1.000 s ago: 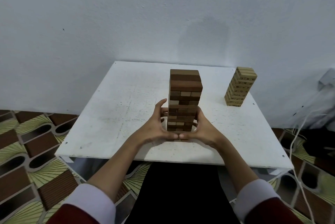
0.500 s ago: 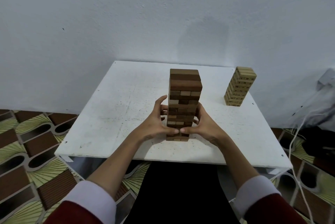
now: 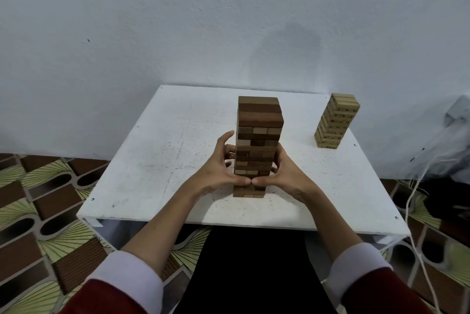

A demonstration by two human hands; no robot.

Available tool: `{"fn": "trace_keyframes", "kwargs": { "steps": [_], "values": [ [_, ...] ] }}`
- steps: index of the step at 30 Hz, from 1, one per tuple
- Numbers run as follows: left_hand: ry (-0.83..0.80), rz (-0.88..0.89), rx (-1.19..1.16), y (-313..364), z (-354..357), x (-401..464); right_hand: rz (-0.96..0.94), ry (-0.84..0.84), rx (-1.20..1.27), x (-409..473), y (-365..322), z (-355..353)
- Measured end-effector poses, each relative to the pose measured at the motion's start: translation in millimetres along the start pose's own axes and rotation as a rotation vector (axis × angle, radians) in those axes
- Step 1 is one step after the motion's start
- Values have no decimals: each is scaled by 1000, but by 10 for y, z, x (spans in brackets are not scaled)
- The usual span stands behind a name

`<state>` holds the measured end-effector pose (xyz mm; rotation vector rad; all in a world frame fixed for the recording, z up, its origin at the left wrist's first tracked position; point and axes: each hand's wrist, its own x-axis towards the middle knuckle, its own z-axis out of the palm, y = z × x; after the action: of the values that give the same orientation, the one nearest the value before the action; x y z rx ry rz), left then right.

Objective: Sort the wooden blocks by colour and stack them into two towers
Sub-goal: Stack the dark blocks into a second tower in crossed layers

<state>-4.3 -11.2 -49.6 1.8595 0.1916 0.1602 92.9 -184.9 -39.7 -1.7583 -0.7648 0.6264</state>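
A tall tower of dark brown wooden blocks (image 3: 259, 120), with a few paler blocks among them, stands upright in the middle of the white table (image 3: 157, 161). My left hand (image 3: 218, 169) wraps the tower's lower left side and my right hand (image 3: 284, 174) wraps its lower right side. Both thumbs meet across the front face just above the bottom layers, and the fingers curl round the sides. A shorter tower of light wooden blocks (image 3: 335, 121) stands at the table's far right corner, apart from both hands.
A white wall rises right behind the table. Patterned floor tiles (image 3: 38, 212) surround it. White cables (image 3: 417, 199) and dark items lie on the floor at the right. My black-clad lap is under the near table edge.
Both hands have slid a little higher up the dark tower, from its base to just above the bottom layers. The tower stays upright in the same spot.
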Motion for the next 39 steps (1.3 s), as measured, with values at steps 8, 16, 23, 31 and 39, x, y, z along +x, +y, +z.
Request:
{"fn": "trace_keyframes", "kwargs": {
  "steps": [8,16,23,31,39],
  "values": [
    [10,4,-2,-7,2,-15,0,2,1,3,18,1],
    [-4,26,-2,11,15,-4,-4,7,5,-9,12,-4],
    [2,21,-2,-6,13,10,2,12,12,-5,15,-9],
    [-2,8,-11,-13,14,9,8,12,14,-7,15,0],
    [-4,22,-1,9,34,-6,-2,2,21,-6,12,-1]
  ]
}}
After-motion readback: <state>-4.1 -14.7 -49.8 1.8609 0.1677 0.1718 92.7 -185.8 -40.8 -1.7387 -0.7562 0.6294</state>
